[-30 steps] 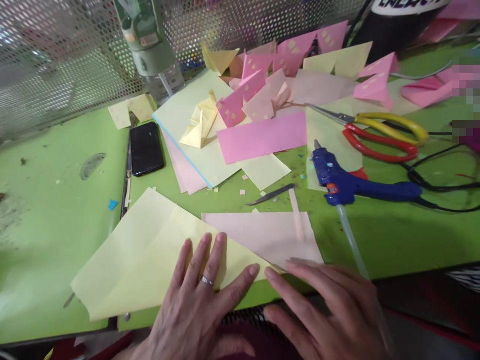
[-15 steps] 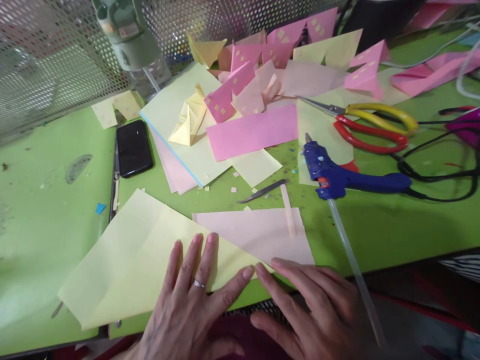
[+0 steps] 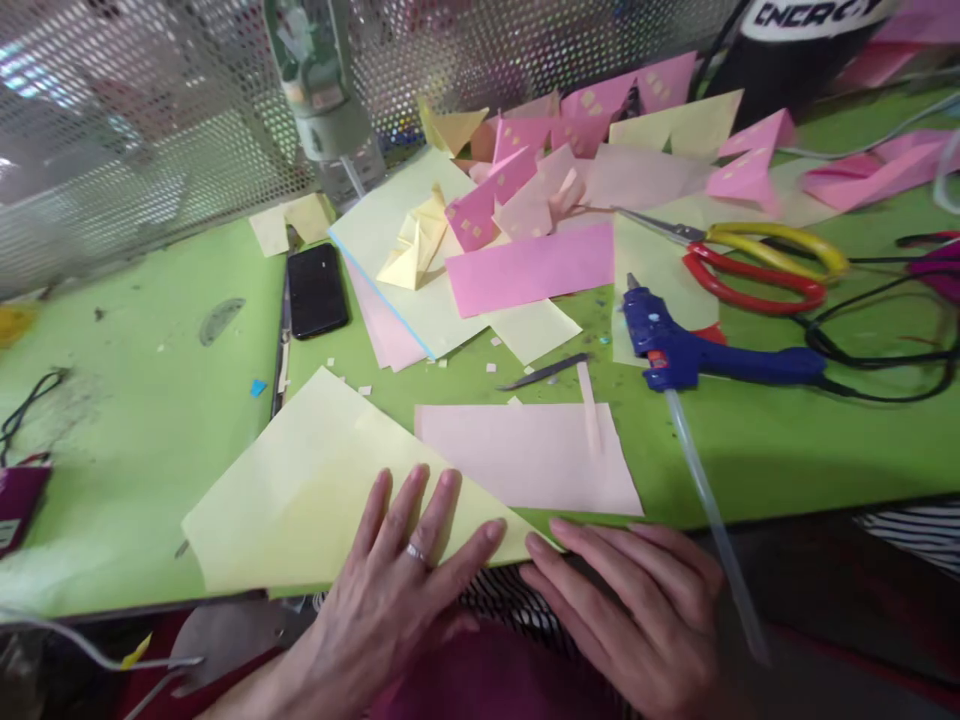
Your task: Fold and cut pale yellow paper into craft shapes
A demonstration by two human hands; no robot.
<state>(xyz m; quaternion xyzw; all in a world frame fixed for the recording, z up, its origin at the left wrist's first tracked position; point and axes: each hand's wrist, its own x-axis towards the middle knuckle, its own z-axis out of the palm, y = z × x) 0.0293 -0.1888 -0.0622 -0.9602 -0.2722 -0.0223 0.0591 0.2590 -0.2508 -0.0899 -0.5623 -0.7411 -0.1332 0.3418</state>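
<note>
A large folded sheet of pale yellow paper [image 3: 300, 480] lies at the near edge of the green table. My left hand [image 3: 409, 570] rests flat on it with the fingers spread and a ring on one finger. At the paper's pointed right corner, my right hand [image 3: 626, 600] touches the tip with its fingertips, its fingers stretched out. Behind the yellow sheet lies a pale pink sheet [image 3: 517, 455], with a narrow pink strip [image 3: 589, 405] across its right part. Dark tweezers [image 3: 544, 372] lie just beyond.
A blue glue gun [image 3: 675, 345] with a clear stick lies at the right, near red and yellow scissors [image 3: 757, 285]. A black phone [image 3: 318, 290] and a bottle [image 3: 322, 110] stand left of piled pink and yellow papers [image 3: 529, 285]. Cables run along the right.
The view has shifted left, so the table's things appear farther right. The yellow paper has turned slightly, its left end now nearer the table edge line. Both hands keep nearly the same pose.
</note>
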